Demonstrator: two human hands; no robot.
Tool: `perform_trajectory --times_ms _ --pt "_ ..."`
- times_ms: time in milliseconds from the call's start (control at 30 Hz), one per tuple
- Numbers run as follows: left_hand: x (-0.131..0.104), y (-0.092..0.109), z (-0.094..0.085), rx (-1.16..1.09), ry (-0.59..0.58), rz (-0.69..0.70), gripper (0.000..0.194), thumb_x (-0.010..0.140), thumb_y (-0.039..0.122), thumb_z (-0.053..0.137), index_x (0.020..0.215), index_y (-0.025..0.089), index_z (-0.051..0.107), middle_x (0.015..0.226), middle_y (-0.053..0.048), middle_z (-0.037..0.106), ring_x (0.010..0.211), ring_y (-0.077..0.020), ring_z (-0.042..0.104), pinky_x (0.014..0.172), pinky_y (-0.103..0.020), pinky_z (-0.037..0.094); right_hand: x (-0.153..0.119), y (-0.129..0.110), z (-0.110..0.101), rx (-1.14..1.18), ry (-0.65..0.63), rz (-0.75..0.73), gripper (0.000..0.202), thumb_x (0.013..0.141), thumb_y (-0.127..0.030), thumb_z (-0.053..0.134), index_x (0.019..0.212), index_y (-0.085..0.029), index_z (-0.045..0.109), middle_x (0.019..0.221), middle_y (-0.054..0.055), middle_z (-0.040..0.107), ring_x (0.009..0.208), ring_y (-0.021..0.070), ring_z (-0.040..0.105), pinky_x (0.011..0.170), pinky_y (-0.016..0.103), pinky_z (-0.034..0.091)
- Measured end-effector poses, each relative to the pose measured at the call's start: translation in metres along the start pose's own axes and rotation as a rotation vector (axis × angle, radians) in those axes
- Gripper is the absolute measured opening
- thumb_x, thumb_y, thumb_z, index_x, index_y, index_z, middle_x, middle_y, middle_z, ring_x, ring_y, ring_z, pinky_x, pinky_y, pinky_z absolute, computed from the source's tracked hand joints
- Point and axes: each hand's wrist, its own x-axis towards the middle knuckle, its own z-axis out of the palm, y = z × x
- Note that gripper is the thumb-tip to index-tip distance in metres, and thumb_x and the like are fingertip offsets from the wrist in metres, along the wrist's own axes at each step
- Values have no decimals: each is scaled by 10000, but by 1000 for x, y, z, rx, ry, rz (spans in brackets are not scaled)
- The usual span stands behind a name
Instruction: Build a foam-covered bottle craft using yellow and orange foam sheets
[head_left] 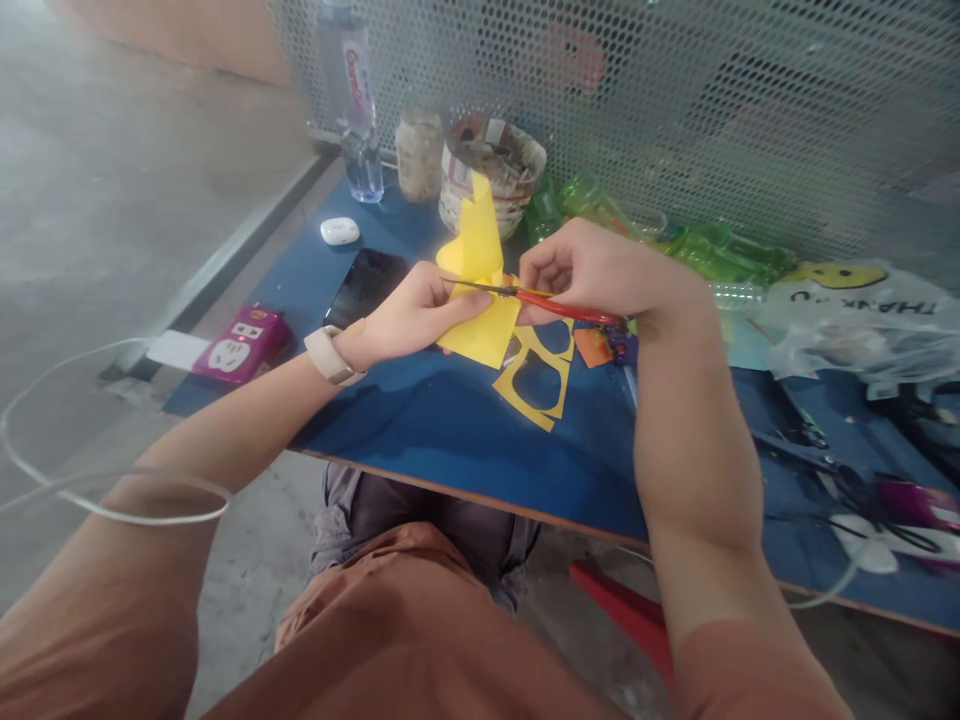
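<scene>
Pinched yellow paper (482, 245) above the table (420, 410) between thumb and fingers of the left hand (416, 315). Gripped scissors (559, 305) in the right hand (592, 270), blades across the paper. Judging by yellow scraps (525, 406) below, apparently finished at least 2 round cuts; seemingly left this piece unfinished.

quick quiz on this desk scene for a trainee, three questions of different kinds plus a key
1. Which hand holds the scissors?
a) left
b) right
c) both

2. True or false: as the wearer sees it, the bottle stands left of the basket.

3. Fill in the colour: the left hand holds ____ paper.

Key: 1 b, the right hand; 2 true; 3 yellow.
</scene>
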Motion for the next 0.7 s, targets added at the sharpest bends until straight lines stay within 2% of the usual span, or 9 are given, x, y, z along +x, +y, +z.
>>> perform_trajectory --times_ms 133,233,367,467,567,700 --pt "2 -2 1 3 42 14 656 1027 824 793 904 180 770 702 -6 674 542 -91 535 477 -222 384 0 -4 1 -40 62 33 541 749 -635 1054 747 -241 682 657 -4 608 636 158 513 553 354 377" --pt "4 -2 1 21 53 50 699 992 869 796 860 184 745 691 2 624 552 -93 483 481 -236 355 -2 -7 1 -62 80 51 577 738 -696 1034 722 -255 662 647 4 600 633 172 486 559 378 356" --pt "6 1 -2 131 33 116 779 1054 854 719 663 196 574 599 21 485 529 -84 384 489 -257 272 -7 -12 -1 -84 134 54 649 711 -792 1021 707 -258 651 651 17 587 650 187 471 595 403 343" --pt "7 1 -5 232 66 146 812 1082 848 680 624 209 478 600 24 436 548 -95 359 516 -278 270 -11 -13 -2 -26 234 67 653 712 -797 1033 710 -249 678 664 40 610 666 207 521 624 412 374" --pt "9 -5 -7 321 149 192 766 1099 848 649 681 211 571 696 -13 537 634 -131 459 575 -290 375 -13 -8 -5 24 280 84 604 767 -758 1036 765 -234 736 685 67 654 686 224 574 665 426 419" --pt "10 -15 -8 402 205 229 694 1120 833 621 847 205 733 1071 -107 754 897 -184 666 787 -326 557 -15 -1 -7 67 351 31 600 743 -726 1071 786 -227 741 718 47 643 708 207 551 671 420 422"
